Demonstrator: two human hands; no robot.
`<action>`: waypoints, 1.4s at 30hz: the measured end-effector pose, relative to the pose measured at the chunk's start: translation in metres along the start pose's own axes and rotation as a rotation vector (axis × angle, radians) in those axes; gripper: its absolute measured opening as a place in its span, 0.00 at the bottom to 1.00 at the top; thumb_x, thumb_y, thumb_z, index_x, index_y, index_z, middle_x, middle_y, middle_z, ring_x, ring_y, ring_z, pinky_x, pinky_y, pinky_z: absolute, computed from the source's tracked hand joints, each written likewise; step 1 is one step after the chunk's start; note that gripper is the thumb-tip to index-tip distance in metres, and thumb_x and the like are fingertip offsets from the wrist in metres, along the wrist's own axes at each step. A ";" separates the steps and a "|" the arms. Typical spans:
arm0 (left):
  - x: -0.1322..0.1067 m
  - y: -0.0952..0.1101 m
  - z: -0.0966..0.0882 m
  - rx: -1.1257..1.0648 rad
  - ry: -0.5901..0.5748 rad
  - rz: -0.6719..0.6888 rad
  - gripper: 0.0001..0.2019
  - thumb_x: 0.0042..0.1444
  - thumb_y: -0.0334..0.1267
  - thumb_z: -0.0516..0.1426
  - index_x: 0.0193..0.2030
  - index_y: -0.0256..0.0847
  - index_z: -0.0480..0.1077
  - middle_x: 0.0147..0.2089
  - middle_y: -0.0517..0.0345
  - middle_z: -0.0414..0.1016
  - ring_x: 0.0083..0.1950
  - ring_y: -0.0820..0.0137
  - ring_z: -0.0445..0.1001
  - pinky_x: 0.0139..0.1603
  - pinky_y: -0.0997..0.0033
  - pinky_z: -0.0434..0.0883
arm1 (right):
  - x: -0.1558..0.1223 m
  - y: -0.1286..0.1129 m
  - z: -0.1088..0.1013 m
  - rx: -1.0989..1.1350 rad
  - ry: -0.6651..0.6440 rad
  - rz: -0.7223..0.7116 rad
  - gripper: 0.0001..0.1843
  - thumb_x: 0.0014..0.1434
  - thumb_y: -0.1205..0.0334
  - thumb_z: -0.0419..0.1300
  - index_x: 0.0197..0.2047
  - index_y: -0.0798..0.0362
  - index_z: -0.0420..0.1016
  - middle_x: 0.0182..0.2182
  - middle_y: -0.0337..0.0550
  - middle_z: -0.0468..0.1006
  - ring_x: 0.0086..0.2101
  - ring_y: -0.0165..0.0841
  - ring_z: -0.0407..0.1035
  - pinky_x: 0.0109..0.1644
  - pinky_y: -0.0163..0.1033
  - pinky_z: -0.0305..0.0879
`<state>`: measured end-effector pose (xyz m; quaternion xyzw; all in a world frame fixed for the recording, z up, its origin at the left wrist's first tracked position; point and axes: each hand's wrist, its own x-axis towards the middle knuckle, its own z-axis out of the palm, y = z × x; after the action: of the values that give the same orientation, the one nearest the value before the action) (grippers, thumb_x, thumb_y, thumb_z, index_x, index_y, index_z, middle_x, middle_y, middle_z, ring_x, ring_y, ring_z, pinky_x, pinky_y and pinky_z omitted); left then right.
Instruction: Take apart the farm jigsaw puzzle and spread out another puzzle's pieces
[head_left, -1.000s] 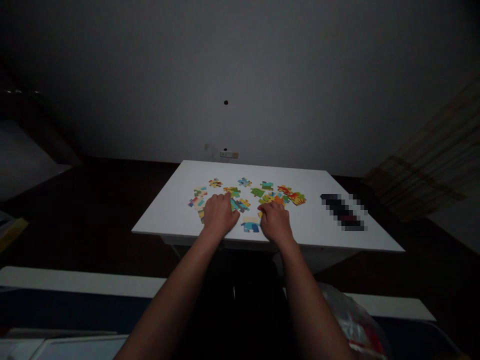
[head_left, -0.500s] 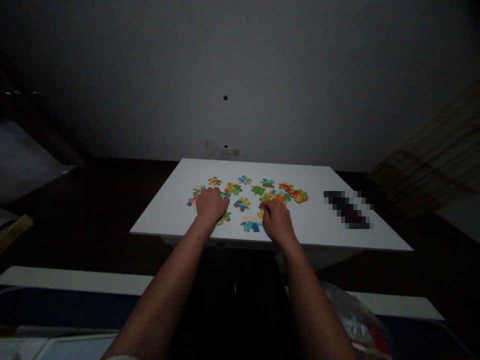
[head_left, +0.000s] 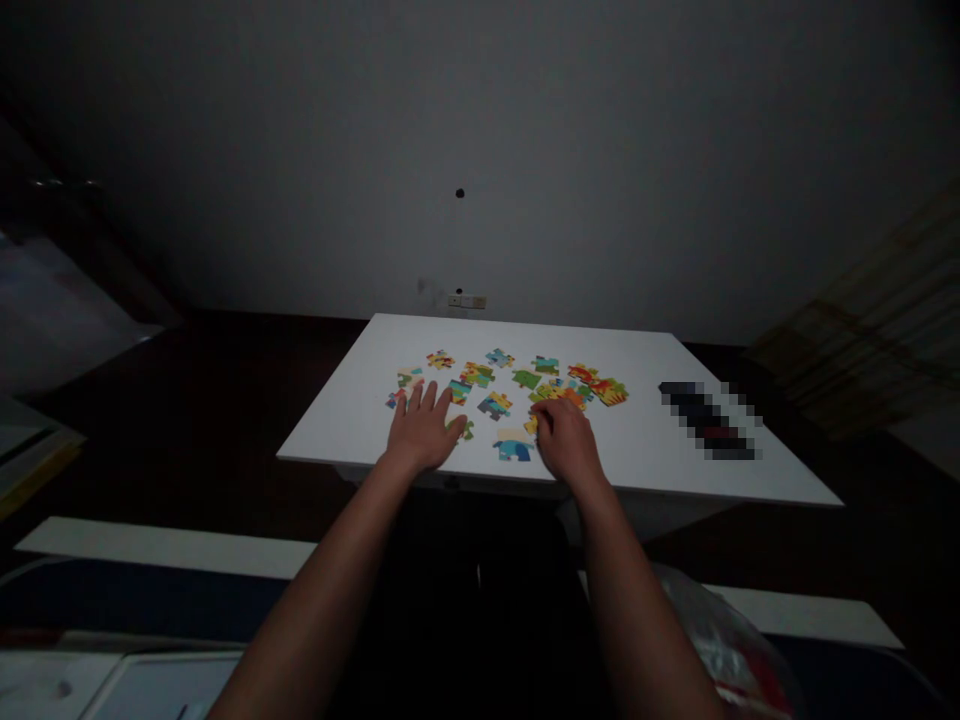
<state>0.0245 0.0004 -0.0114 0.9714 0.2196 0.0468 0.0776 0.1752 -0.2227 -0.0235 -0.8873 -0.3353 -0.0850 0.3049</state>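
Note:
My left hand [head_left: 421,430] lies palm down on the white table [head_left: 337,400], its fingers spread over the near left puzzle pieces. A green puzzle piece [head_left: 468,430] pokes out beside its thumb, and a striped teal one [head_left: 460,391] lies just past the fingertips. Curled in a pinch, my right hand [head_left: 566,436] rests at a yellow puzzle piece [head_left: 531,425] that is partly covered by the fingers. Between the hands, a blue elephant-like piece [head_left: 513,446] sits near the front edge, with a grey and yellow piece [head_left: 493,405] behind it.
More puzzle pieces, among them a green one [head_left: 526,379] and an orange striped one [head_left: 609,391], are spread farther back. A pixelated dark object [head_left: 705,420] lies on the right. A clear plastic bag [head_left: 720,640] is by my right forearm. A wall [head_left: 600,200] stands behind the table.
My left hand has drawn back slightly toward me and its fingers have spread out, uncovering pieces beyond them. My right hand stays at the yellow piece. The whole view has shifted a little.

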 end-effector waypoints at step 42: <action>0.079 0.097 0.000 -0.005 0.130 0.117 0.31 0.72 0.54 0.45 0.64 0.31 0.74 0.71 0.33 0.68 0.75 0.44 0.59 0.76 0.46 0.54 | -0.013 0.013 -0.010 0.805 0.444 0.262 0.11 0.56 0.55 0.65 0.40 0.52 0.80 0.41 0.49 0.83 0.44 0.43 0.78 0.56 0.52 0.74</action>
<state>0.1364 -0.0519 0.0093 0.9772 0.1671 0.1147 0.0626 0.1739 -0.2429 -0.0266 -0.6940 -0.1537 -0.0966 0.6967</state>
